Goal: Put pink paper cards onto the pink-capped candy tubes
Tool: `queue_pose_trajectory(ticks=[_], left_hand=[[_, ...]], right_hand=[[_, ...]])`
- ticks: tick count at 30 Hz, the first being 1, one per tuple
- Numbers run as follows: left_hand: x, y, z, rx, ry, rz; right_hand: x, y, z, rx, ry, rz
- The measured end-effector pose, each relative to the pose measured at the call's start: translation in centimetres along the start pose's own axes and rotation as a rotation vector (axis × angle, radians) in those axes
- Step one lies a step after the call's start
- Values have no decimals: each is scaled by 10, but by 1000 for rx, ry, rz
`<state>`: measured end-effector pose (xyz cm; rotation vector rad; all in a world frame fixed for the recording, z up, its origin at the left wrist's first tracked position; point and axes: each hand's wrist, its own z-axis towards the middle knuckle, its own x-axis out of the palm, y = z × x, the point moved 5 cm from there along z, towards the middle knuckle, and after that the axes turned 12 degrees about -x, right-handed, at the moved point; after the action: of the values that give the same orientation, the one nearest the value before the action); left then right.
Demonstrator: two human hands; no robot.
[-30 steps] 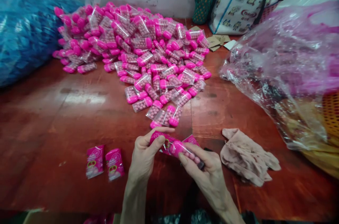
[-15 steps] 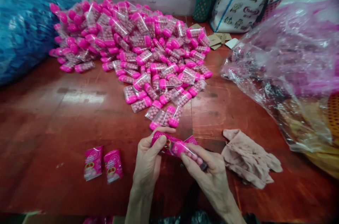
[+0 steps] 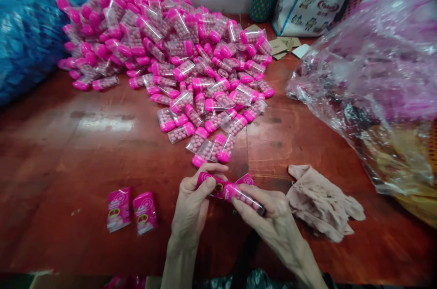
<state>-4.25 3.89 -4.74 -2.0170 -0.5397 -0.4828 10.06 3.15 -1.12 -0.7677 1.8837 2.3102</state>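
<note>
Table (image 3: 102, 161): was wood, smooth, semi-gloss. Held container (image 3: 244, 196), lower ctr: looked clear/opaque plastic, glossy. Pkts (image 3: 145, 211), lower L: had shiny printed film. Rag (image 3: 322, 202), lower R: was matt cloth, wrinkled. Sack (image 3: 27, 34), upper L: was glossy, creased plastic.

On the table (image 3: 102, 152), bottles (image 3: 164, 69) lie ahead of my left hand (image 3: 191, 200) and right hand (image 3: 273, 212). Two packs (image 3: 119, 210) lie to my left; a cloth (image 3: 321, 202), to my right. A sack (image 3: 27, 34) borders the bottles at left; a bag (image 3: 348, 82) lies right, cards (image 3: 279, 46) before the tote (image 3: 303, 7).
</note>
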Motion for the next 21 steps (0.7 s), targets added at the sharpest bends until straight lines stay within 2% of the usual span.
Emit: queue_pose_trajectory(ticks=[6, 14, 17, 21], left_hand=[[-4, 2, 8, -62, -21, 80], [-3, 7, 12, -58, 18, 163], [-4, 6, 12, -5, -6, 134], [-5, 2, 9, 51, 22, 120]], right_hand=[[1, -6, 0, 9, 25, 1], [0, -10, 0, 21, -107, -24], [1, -9, 3, 34, -89, 1], [4, -7, 4, 46, -17, 35]])
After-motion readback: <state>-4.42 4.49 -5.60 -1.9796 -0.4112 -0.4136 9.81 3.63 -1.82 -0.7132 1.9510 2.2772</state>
